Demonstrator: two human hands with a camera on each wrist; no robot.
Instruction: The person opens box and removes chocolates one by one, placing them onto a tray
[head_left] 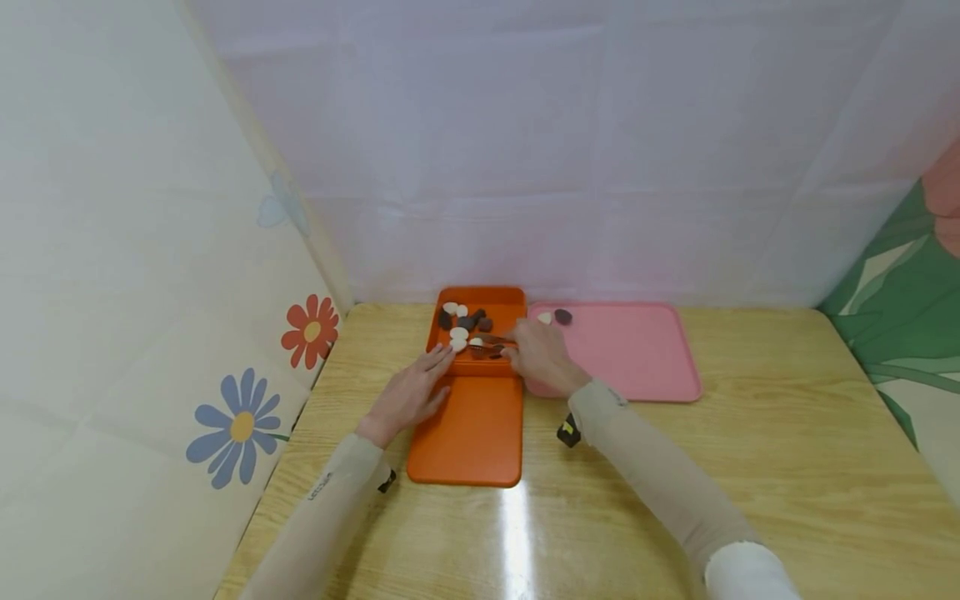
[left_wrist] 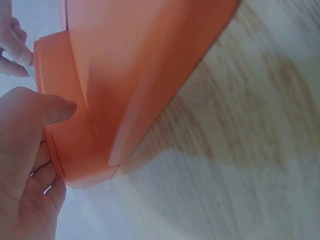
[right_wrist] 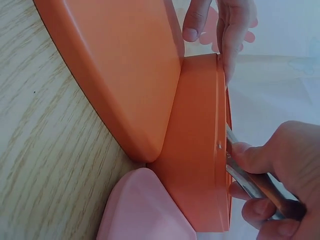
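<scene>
My right hand [head_left: 538, 350] grips metal tongs [right_wrist: 245, 177], which reach over the rim into the orange box [head_left: 517, 302]. In the head view the tips of the tongs are among the pieces in the box, near a white one; whether they pinch anything cannot be made out. White pebble-like pieces [head_left: 459, 333] and dark brown ones [head_left: 446, 320] lie inside it. My left hand [head_left: 411, 390] rests its fingers on the box's near left rim, thumb [left_wrist: 62, 110] stretched out by the front wall.
An orange lid-like panel [head_left: 468, 437] lies directly in front of the box. To the right, a pink tray [head_left: 622, 354] bears a white piece [head_left: 544, 317] and a dark piece [head_left: 563, 317] near its back left corner. All stand on a wooden table [head_left: 787, 450] before a white cloth backdrop.
</scene>
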